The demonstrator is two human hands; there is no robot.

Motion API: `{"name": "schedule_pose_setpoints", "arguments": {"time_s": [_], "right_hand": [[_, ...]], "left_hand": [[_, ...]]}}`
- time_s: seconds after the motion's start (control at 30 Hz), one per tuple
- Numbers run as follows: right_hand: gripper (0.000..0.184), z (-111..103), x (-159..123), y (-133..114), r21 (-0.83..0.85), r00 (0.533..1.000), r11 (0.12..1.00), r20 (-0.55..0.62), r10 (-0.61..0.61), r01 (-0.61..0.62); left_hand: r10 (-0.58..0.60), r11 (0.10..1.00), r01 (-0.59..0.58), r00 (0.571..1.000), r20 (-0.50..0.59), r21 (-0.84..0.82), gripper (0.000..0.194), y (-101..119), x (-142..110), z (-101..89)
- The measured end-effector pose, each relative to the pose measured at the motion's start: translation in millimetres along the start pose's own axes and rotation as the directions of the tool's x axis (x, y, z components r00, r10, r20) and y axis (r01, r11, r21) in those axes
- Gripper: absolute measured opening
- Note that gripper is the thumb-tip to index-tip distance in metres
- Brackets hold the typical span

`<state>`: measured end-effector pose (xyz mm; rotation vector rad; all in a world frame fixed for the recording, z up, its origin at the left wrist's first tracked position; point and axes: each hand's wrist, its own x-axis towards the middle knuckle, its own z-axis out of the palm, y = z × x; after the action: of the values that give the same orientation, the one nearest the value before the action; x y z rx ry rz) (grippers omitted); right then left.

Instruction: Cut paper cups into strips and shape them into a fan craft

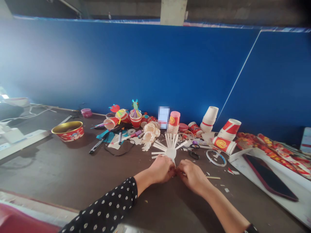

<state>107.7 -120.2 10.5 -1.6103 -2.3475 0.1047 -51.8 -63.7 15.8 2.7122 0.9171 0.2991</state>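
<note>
A white paper cup (171, 152), cut into strips that fan out round its flat base, lies on the table just beyond my hands. Closed over its lower left edge is my left hand (163, 169), gripping the strips there. My right hand (190, 174) is curled with its fingers pinched at the near side of the cup, almost meeting the left fingertips. The strips under both hands are hidden. Black-handled scissors (194, 155) lie just beyond my right hand.
Behind stand stacked paper cups (173, 124), cup crafts (136, 118) and torn white paper (150, 132). To the left are a marker (96, 145) and a gold-lined bowl (69, 131). At right, a roll of tape (216, 158) and a phone (269, 176) on a white tray (291, 207).
</note>
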Motion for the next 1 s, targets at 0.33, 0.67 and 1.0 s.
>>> {"name": "schedule_pose_setpoints", "arguments": {"time_s": [0.33, 0.67, 1.0], "right_hand": [[0.018, -1.1, 0.3, -1.7, -0.014, 0.999, 0.999, -0.001, -0.049, 0.049], [0.018, -1.0, 1.5, -8.2, -0.104, 1.000, 0.995, 0.001, -0.005, 0.005], [0.018, 2.5, -0.5, -8.3, -0.165, 0.999, 0.986, -0.032, -0.016, 0.010]], "left_hand": [[-0.019, 0.999, 0.017, 0.999, 0.038, 0.047, 0.017, 3.6, -0.4, -1.2], [-0.028, 0.991, 0.030, 1.000, 0.014, -0.127, 0.013, -0.6, -6.7, -7.0], [0.025, 0.989, -0.025, 1.000, 0.002, 0.145, 0.015, 3.8, -2.5, -1.6]]}}
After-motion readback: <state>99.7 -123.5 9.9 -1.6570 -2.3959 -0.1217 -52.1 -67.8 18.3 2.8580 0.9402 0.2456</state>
